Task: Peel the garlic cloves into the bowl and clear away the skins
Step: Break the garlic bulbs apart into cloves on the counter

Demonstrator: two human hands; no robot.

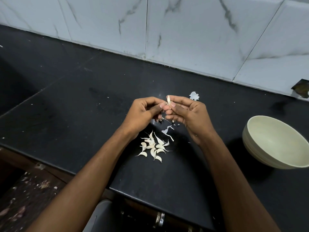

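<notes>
a black counter (83,91) runs across the view, backed by a wall of white marbled tiles (184,30). at the right edge of the counter sits a pale green bowl (260,148), upright and tipped a little in the wide lens, well apart from the hands; nothing plainly shows inside it.

both forearms reach in from below and meet above the middle of the counter. the left hand (142,113) is curled, thumb and forefinger pinching at the side of one clove (168,99). the right hand (187,113) holds that same clove upright between thumb and fingertips, its other fingers folded under (whether it is part peeled cannot be told).

on the counter just below the hands lies a pile of cloves (153,148), about a dozen, touching one another, their thin tails pointing outward. between pile and hands lie a few skins (167,131), thin and curled. a larger white skin scrap (194,95) lies just beyond the right hand, toward the wall. small white specks dot the counter at left.
</notes>
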